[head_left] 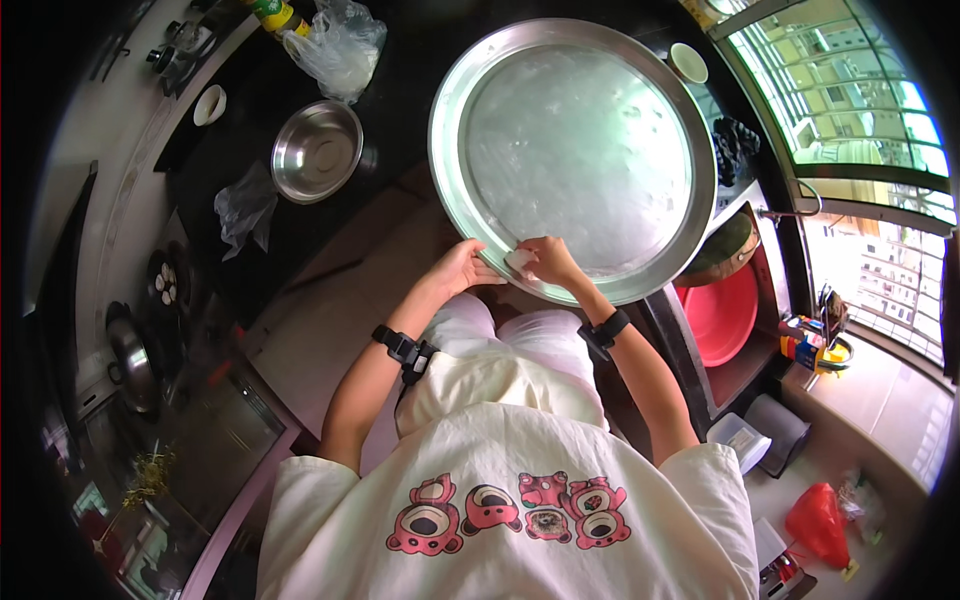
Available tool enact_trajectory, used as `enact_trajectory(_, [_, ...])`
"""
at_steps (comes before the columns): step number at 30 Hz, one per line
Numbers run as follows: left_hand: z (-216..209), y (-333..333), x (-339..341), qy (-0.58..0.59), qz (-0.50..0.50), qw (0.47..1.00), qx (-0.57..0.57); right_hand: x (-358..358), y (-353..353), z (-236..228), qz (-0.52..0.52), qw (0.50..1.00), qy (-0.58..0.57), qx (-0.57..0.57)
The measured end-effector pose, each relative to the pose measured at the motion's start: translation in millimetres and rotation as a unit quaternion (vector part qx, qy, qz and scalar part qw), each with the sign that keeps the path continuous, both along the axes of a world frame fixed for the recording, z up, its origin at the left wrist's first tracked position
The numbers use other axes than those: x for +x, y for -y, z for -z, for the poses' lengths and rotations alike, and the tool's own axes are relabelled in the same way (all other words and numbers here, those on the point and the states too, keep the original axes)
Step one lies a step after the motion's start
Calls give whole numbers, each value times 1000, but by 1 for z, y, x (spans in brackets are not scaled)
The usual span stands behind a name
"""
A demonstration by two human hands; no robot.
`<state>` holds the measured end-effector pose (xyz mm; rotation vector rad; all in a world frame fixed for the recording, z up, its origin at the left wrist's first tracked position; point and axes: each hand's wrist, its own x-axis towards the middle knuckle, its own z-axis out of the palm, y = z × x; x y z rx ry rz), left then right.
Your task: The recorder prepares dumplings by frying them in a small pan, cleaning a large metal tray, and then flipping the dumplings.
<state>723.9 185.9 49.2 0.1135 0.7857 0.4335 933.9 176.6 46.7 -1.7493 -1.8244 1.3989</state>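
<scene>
A large round metal tray [575, 150] with a raised rim takes up the far middle of my view. My right hand [551, 262] is over its near edge, fingers closed on a small white lump [521, 263]; whether it is dough or cloth I cannot make out. Just left of it, my left hand [466, 268] is at the outer side of the rim, palm partly showing and fingers stretched toward the right hand. Its thumb lies close to the rim, and nothing shows in the palm. Pale, cloudy smears mark the tray's surface.
Left on the dark counter are a steel bowl [317, 151], a clear plastic bag [246, 210], a filled plastic bag [341, 50] and a small white bowl [210, 105]. A cup [687, 63] stands behind the tray. At right, a red basin [722, 315] sits in the sink.
</scene>
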Motion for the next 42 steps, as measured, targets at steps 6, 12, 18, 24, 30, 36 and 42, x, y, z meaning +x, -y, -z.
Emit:
enact_trajectory(6, [4,4,-1,-4,24,999,25,28,-20,6,-37,983,-101,-149])
enact_trajectory(12, [2,8,-2,-5,10,1000,3,44,-40,-6,45,947,-205,-243])
enact_trajectory(18, [-27,5,-2,-317,208,907,182,70,-50,-2,100,917,-272,-275])
enact_trajectory(24, [-65,-10,-4,-627,300,496,520,87,-48,-21,155,901,-299,-272])
enact_trajectory(30, [-75,-52,-24,-558,264,579,533,113,-36,-31,257,874,-333,-241])
enact_trajectory(36, [-64,-86,-16,-411,294,640,579,138,-6,-69,364,842,-329,-222])
enact_trajectory(42, [-73,-87,20,-260,365,661,602,149,55,-112,471,810,-312,-158])
